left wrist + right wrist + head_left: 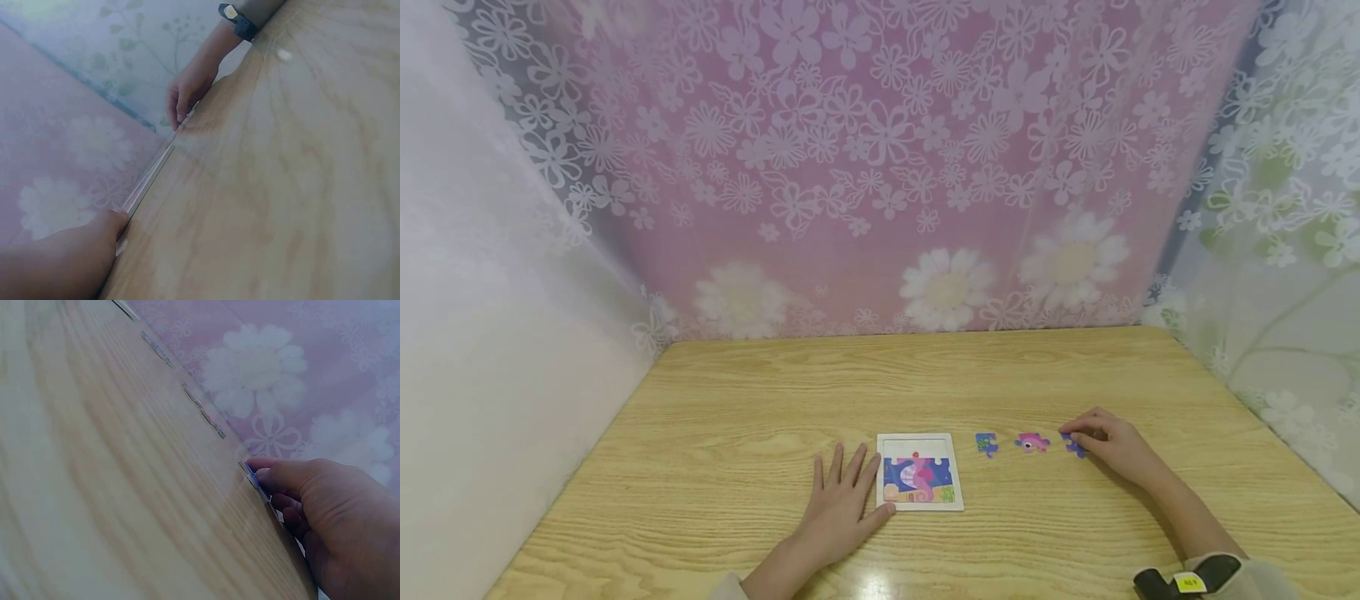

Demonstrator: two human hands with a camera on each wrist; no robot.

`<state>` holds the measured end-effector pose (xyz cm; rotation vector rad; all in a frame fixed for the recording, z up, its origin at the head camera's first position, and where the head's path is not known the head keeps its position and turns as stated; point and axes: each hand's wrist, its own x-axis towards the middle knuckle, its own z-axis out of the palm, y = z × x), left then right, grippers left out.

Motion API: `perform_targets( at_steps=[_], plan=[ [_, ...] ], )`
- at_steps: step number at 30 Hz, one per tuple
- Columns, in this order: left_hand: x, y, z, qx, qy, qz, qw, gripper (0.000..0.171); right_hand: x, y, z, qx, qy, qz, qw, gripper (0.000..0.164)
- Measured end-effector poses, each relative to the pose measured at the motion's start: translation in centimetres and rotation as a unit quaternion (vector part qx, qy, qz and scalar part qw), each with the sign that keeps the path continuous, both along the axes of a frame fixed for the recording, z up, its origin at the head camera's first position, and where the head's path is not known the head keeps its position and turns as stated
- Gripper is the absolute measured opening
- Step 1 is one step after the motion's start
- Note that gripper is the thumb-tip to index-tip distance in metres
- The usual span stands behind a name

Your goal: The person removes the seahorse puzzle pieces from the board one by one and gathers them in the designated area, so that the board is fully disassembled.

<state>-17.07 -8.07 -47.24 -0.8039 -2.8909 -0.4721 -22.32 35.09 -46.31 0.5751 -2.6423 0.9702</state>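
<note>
A square white puzzle tray (pixel 957 506) lies on the table, its lower part filled with joined pieces showing a pink seahorse on blue (pixel 917 479). The tray's upper strip shows a pale base. My left hand (pixel 842 508) lies flat with fingers spread, thumb and index finger touching the tray's left side. Farther right, my right hand (pixel 1116 446) pinches a blue puzzle piece (pixel 1073 446) between thumb and fingers; in the right wrist view that blue piece (pixel 252 477) is partly hidden by the thumb. Between tray and right hand lie a blue-and-green piece (pixel 986 443) and a pink piece with an eye (pixel 1033 442).
The wood-grain table (pixel 760 408) ends at a pink flowered curtain (pixel 880 208) behind. Pale curtains hang at the left (pixel 512 292) and right (pixel 1292 333). A black strap with a yellow label (pixel 1189 582) is on the right wrist.
</note>
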Motion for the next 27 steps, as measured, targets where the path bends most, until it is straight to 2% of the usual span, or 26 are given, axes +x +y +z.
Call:
perform_targets(
  at_steps=[7,15,20,27],
  plan=[
    [0.0,0.0,0.0,-0.002,0.002,0.0,1.0,0.072,-0.1,0.2,-0.2,0.003,0.002,0.001,1.0,0.015],
    [0.0,0.0,-0.1,0.002,0.004,-0.002,1.0,0.071,-0.1,0.0,0.2,-0.015,0.001,-0.022,1.0,0.013],
    [0.0,0.0,-0.2,0.001,0.003,-0.002,1.0,0.071,0.0,-0.7,1.4,-0.028,-0.003,-0.024,0.999,0.016],
    [0.0,0.0,-0.2,-0.003,0.01,0.002,0.9999,0.071,0.1,-3.1,4.0,-0.029,0.009,0.021,0.999,0.017]
  ],
)
